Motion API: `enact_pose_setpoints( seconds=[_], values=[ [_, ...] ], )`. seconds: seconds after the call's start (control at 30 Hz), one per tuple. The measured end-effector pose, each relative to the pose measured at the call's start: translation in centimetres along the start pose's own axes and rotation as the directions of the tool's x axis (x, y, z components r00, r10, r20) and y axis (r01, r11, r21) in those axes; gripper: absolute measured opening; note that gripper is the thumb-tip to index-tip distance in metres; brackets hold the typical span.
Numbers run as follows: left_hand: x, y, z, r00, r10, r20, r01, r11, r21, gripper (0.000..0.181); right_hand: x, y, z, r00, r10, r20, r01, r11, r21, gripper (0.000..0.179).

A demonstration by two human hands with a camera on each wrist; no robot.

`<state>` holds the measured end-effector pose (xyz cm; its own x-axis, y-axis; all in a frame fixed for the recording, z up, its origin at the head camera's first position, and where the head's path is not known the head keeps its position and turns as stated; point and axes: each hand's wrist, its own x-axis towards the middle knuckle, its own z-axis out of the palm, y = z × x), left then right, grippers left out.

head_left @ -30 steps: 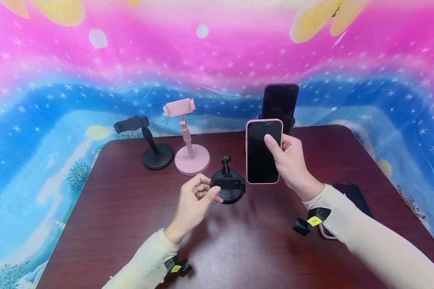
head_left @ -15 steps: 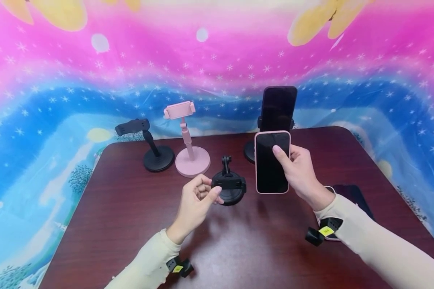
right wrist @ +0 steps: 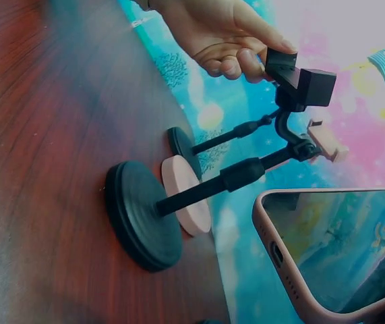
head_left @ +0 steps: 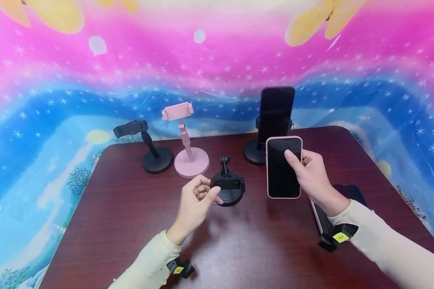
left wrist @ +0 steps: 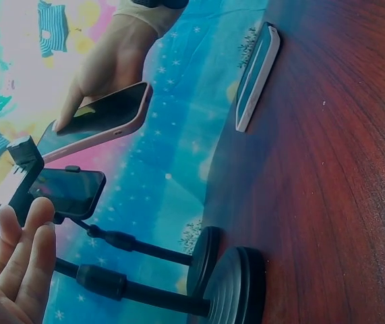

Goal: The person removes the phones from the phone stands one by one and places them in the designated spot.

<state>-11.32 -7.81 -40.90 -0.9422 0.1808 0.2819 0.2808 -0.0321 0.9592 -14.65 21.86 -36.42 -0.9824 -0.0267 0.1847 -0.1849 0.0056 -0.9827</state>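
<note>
My left hand pinches one end of the clamp of a black phone stand, thumb in front and fingers behind. That stand rises on a round black base and is seen almost from above in the head view. In my right hand a smartphone in a pink case is held upright, dark screen toward me, thumb lying across the screen. The phone is in the air to the right of the clamp, apart from it. In the right wrist view the phone's bottom edge faces the camera.
Behind stand a black phone stand and a pink one, both without phones. Back right, another black stand carries a dark phone. Phones lie on the table's right side, partly under my right forearm. A patterned cloth surrounds the table.
My right hand has moved right and toward me with the pink-cased phone, away from the clamp, uncovering the rear stand's base. The left hand keeps its pinch on the clamp.
</note>
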Motion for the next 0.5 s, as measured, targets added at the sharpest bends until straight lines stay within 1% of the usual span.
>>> enact_pose_setpoints(
  seconds=[0.37, 0.5],
  values=[
    [0.1, 0.0, 0.0, 1.0, 0.005, -0.001, -0.005, 1.0, -0.028, 0.016, -0.5, 0.7, -2.2, 0.999, 0.047, -0.01, -0.047, 0.995, -0.085, 0.022],
    [0.1, 0.0, 0.1, 1.0, 0.003, -0.006, -0.003, 0.999, -0.04, 0.016, -0.7, 1.1, -2.9, 0.997, 0.073, -0.008, -0.074, 0.989, -0.132, 0.021]
  ],
)
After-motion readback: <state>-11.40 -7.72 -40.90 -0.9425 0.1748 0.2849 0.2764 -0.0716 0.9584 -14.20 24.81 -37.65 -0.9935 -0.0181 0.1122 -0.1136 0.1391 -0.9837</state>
